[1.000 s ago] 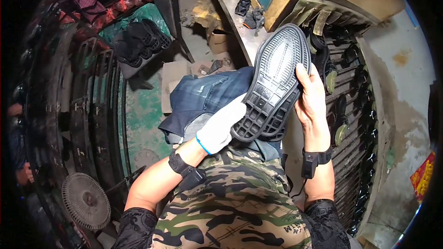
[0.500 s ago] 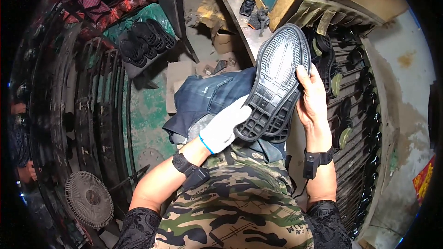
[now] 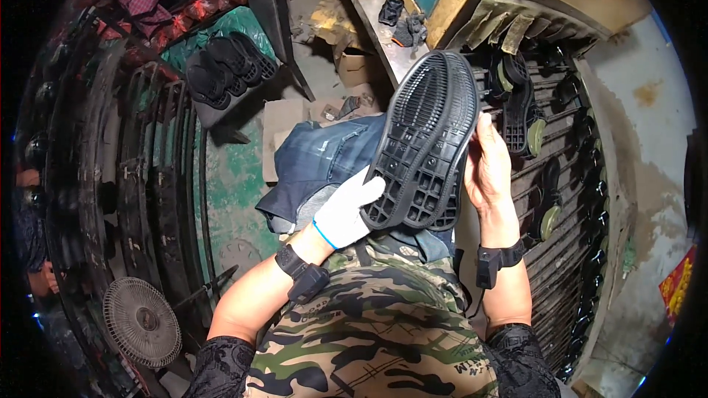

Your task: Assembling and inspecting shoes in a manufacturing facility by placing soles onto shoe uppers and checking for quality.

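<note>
A stack of black shoe soles (image 3: 419,140), gridded at the heel and ribbed toward the toe, is held over my lap between both hands. My left hand (image 3: 349,205), in a white glove with a blue cuff, grips the heel end, its thumb lying on the left edge. Bare, my right hand (image 3: 489,163) holds the stack's right side, thumb upright along the edge and the other fingers partly hidden behind it. The soles overlap in a slight fan, and how many there are cannot be made out.
More black soles (image 3: 230,66) lie on a small stand at the far left. A slatted rack (image 3: 553,265) with soles runs down the right. A workbench (image 3: 369,15) carries dark gloves (image 3: 410,31). A fan (image 3: 142,322) stands at the lower left, beside dark metal racks (image 3: 140,177).
The stack has shifted slightly left and turned, spreading the soles more and losing the bright glare on the top one. My right thumb has moved from the top sole's face to the stack's edge.
</note>
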Available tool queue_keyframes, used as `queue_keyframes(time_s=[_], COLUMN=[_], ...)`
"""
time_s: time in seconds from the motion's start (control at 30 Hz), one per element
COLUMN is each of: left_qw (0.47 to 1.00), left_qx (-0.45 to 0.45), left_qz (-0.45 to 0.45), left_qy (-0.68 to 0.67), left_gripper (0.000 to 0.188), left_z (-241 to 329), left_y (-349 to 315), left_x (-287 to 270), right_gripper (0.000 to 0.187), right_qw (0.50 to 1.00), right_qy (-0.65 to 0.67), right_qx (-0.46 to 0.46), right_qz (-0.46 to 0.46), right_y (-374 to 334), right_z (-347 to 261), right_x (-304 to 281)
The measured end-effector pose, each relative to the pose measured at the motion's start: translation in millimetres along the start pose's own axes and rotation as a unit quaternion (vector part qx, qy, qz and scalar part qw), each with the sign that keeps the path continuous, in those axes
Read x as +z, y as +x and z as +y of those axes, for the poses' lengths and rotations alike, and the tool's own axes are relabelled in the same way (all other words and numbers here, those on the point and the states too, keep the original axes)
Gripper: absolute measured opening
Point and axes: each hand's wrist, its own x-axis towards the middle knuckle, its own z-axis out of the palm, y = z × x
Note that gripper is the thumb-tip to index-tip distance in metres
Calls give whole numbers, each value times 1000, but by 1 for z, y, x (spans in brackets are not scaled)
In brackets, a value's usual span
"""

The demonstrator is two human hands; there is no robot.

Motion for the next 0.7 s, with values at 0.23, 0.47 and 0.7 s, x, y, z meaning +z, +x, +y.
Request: queue_keyframes(time_s=[0.23, 0.47, 0.7], left_qw=[999, 998, 995], left_qx=[31, 61, 97], left_qz=[17, 28, 23], left_qy=[-18, -9, -22], left_gripper=[54, 60, 62], left_z=[-5, 2, 11], left_y=[-1, -13, -30], left_x=[-15, -22, -14], right_gripper=[40, 41, 38], right_qw=[993, 995, 998], right_qy=[-73, -35, -13], right_qx=[81, 95, 62], right_qz=[-50, -17, -18], right_y=[-10, -12, -10], right_z=[12, 13, 8], right_x=[-10, -23, -24])
